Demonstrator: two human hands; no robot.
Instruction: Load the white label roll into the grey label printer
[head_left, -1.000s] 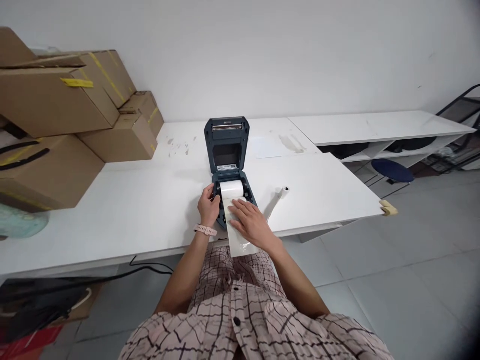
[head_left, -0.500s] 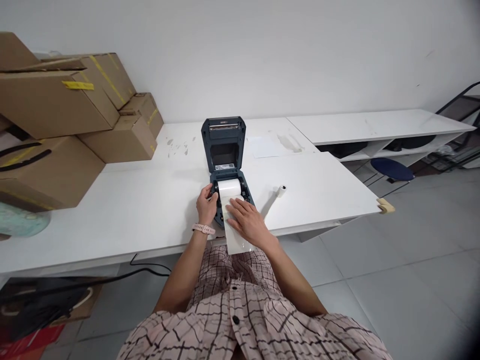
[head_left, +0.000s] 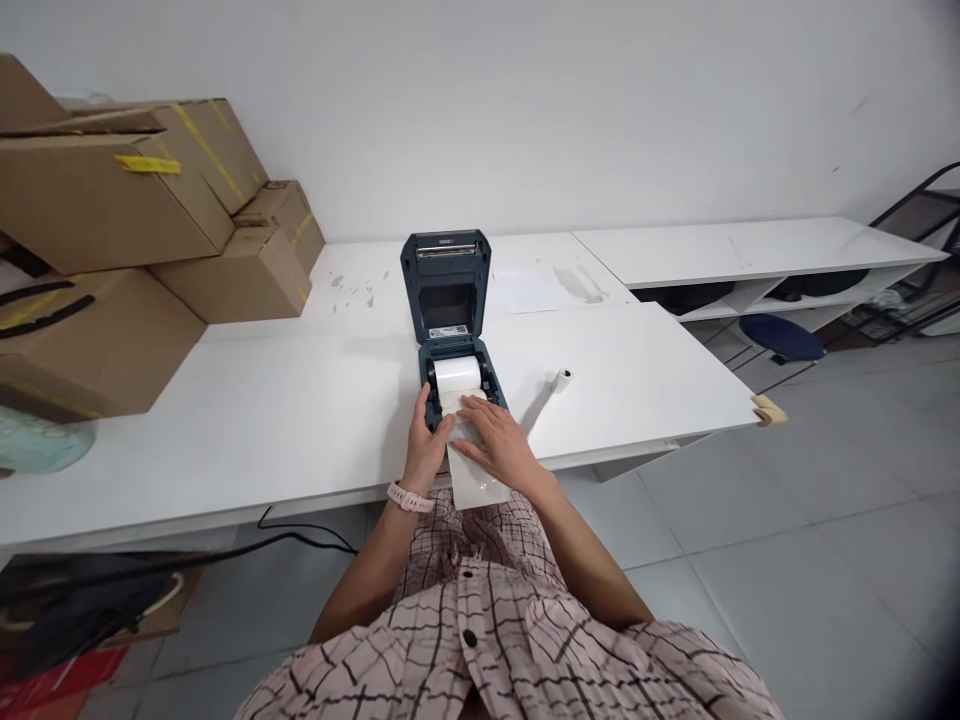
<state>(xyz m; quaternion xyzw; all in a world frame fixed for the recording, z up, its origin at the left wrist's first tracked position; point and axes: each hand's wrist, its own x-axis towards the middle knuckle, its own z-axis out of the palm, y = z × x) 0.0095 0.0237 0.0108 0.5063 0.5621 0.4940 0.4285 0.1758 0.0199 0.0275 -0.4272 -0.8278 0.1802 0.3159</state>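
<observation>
A dark label printer (head_left: pixel 447 290) stands on the white table with its lid raised. Inside its base sits a white label roll (head_left: pixel 457 375), and a strip of label paper (head_left: pixel 477 483) runs from it over the front and past the table edge. My left hand (head_left: pixel 427 440) is at the printer's front left corner, fingers apart, thumb at the strip's left side. My right hand (head_left: pixel 499 442) lies on the strip from the right with its fingers spread. Right of the printer rests a small white roll (head_left: pixel 561 381) with a loose tail.
Cardboard boxes (head_left: pixel 112 200) are stacked at the left of the table (head_left: pixel 300 400). A sheet of paper (head_left: pixel 529 292) lies behind the printer's right side. A blue stool (head_left: pixel 782 338) and a shelf unit (head_left: pixel 757 250) are at the right. Black cables hang below the table.
My left hand has moved from the printer's left side toward its front, closer to the strip and my right hand. My right hand is nearly unchanged on the paper.
</observation>
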